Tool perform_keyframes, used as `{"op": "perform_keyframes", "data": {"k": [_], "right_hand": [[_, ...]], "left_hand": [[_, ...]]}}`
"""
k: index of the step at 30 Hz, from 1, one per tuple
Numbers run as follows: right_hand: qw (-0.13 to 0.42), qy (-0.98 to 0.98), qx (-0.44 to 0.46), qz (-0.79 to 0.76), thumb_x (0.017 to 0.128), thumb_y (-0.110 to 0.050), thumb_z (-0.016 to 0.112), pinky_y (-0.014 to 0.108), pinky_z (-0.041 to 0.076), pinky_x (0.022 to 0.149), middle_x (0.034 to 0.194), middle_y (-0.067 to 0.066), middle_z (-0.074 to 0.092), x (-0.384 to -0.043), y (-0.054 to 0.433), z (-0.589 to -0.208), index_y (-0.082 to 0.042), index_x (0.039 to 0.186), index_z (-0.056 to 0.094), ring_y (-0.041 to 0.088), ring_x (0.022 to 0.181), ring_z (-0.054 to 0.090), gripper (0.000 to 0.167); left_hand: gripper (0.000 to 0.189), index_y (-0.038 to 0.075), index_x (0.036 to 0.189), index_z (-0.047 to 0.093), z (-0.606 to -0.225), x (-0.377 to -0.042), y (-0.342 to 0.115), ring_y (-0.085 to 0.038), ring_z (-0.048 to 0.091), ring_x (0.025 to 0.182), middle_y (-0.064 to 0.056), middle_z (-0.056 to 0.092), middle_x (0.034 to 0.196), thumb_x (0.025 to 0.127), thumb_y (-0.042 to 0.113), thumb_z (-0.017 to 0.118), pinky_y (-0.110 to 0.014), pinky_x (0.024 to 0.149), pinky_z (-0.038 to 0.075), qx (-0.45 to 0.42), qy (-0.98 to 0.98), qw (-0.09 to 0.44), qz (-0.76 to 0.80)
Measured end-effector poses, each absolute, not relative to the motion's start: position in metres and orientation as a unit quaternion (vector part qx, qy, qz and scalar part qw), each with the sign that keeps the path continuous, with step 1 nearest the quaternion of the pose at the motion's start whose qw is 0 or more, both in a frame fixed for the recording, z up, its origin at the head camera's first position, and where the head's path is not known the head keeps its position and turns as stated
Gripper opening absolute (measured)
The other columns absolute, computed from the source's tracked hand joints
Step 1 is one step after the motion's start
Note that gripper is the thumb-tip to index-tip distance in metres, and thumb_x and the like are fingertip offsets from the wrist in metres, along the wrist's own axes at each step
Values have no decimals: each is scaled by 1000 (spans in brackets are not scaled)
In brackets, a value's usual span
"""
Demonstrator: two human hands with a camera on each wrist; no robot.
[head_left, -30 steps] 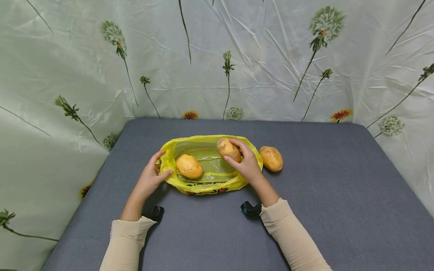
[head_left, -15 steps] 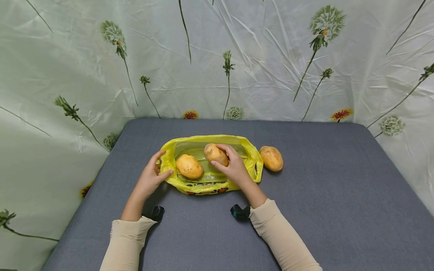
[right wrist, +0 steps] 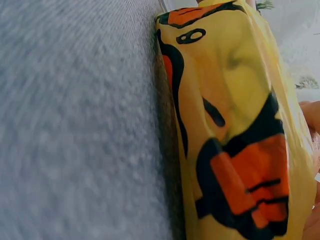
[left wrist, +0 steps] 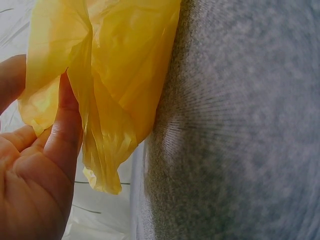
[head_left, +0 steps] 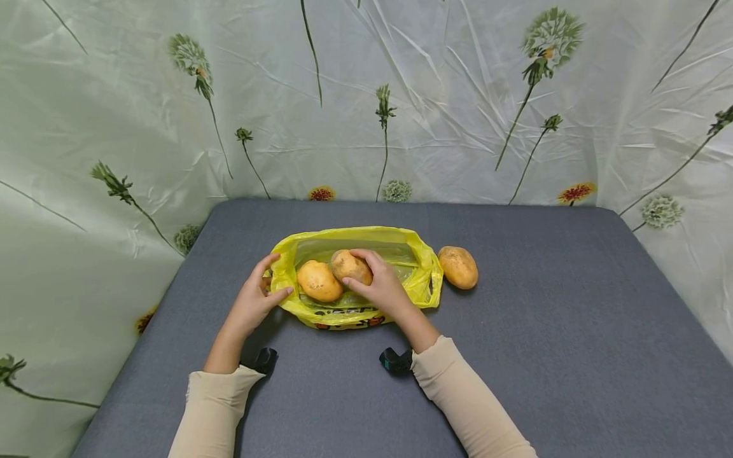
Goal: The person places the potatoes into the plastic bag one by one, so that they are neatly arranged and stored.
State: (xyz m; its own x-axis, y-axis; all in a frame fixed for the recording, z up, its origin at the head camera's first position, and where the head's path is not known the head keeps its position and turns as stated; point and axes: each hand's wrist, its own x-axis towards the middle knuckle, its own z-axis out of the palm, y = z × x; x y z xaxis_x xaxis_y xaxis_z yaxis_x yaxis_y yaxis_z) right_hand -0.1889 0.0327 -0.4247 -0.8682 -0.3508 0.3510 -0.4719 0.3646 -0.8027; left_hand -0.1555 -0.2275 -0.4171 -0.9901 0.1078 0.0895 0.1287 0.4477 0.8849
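The right hand [head_left: 380, 286] is inside the bag [head_left: 366, 233], its thumb and fingers parted around the near side of the first potato [head_left: 347, 266], which they hold. This potato sits close against the second potato [head_left: 319, 281], which lies toward the bag's left end; whether the held one rests on the bag's bottom cannot be made out. The left hand [head_left: 254, 299] grips the bag's left end, thumb and fingers spread apart with the yellow plastic between them. In the left wrist view the fingers show around the gathered edge, with a crumpled piece hanging beside them.

The bag stands on the grey surface [head_left: 561, 318] with its mouth wide open and facing up. Black and orange print [right wrist: 250, 190] covers its near side. The third potato [head_left: 459, 268] lies outside, on the surface just beside the bag's right end.

Both arms wear beige sleeves [head_left: 469, 401], with a black device [head_left: 395, 360] at each wrist. Behind the surface hangs a pale, creased curtain [head_left: 446, 152] with a dandelion pattern.
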Motion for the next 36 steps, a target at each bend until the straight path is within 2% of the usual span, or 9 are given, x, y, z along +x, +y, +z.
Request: {"op": "perform_keyframes", "data": {"k": [19,29,36], "right_hand": [[-17,-822,212,528,83,-26,65,34,47,72,120,9,50,-190,33,-428,-11,126,45,21,95,54,49],[-2,-826,216,520,83,-24,66,36,44,80,122,9,50,-192,37,-429,-8,126,46,21,104,51,50],[3,-820,221,527,83,-21,66,35,39,88,124,9,48,-192,40,-427,-5,126,46,21,112,46,49]], "left_hand": [[71,8,139,25,-417,-156,-227,-32,50,95,-18,32,134,81,7,66,-24,61,44,-70,-851,11,-520],[71,9,139,25,-417,-155,-227,-29,50,89,-21,38,128,81,7,66,-24,59,44,-71,-852,11,-518],[71,8,139,24,-417,-155,-227,-30,50,90,-19,36,131,81,8,66,-24,59,44,-70,-855,12,-514]]}}
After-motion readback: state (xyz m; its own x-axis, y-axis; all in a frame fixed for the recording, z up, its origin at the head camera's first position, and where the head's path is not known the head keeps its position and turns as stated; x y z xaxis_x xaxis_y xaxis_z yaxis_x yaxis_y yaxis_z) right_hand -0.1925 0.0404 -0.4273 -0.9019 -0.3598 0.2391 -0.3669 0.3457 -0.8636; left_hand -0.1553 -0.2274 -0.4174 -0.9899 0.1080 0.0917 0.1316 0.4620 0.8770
